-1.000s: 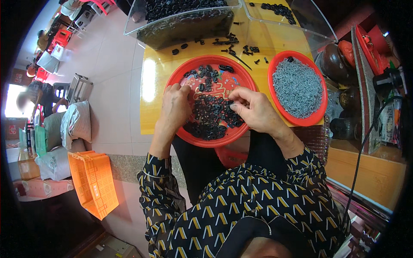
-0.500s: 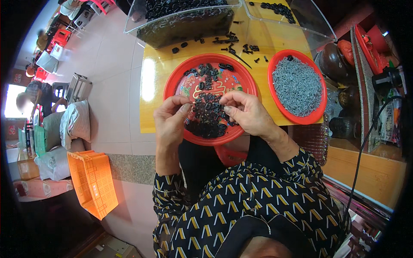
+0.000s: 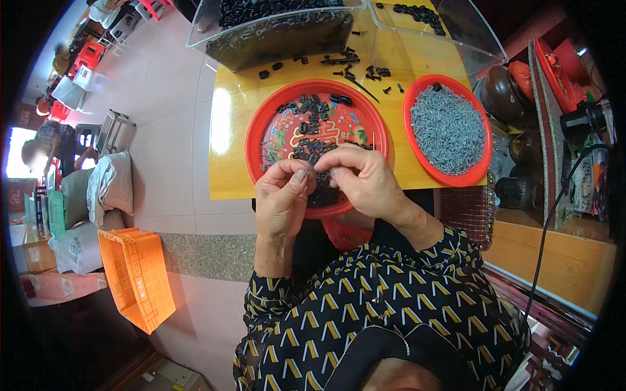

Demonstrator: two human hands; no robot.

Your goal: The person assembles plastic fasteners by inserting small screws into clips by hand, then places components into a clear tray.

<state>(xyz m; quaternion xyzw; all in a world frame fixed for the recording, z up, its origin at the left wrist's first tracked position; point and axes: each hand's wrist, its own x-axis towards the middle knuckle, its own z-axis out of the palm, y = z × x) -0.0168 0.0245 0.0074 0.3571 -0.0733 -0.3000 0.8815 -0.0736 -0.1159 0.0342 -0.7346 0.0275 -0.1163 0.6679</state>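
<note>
My left hand point(image 3: 285, 197) and my right hand point(image 3: 362, 180) meet over the near half of a round red tray point(image 3: 253, 144). Thumb and forefinger are pinched together on each, and the fingertips almost touch. Whatever lies between them is too small to make out. Small black plastic parts point(image 3: 313, 124) are strewn over the tray's patterned bottom, with a denser dark pile partly hidden beneath my hands. To the right, a red oval tray point(image 3: 409, 130) is heaped with grey metal screws point(image 3: 450, 130); one black part rests on the heap's far edge.
A clear bin point(image 3: 280, 39) full of black parts stands at the table's back, beside another clear bin point(image 3: 443, 42) holding fewer. Loose black pieces point(image 3: 352, 62) lie on the yellow table point(image 3: 228, 169). An orange crate point(image 3: 138, 277) sits on the floor at left. People are farther off.
My hands have drawn together from either side of the dark pile and come nearer to me. My left hand shifted right, and my right hand moved left and slightly down.
</note>
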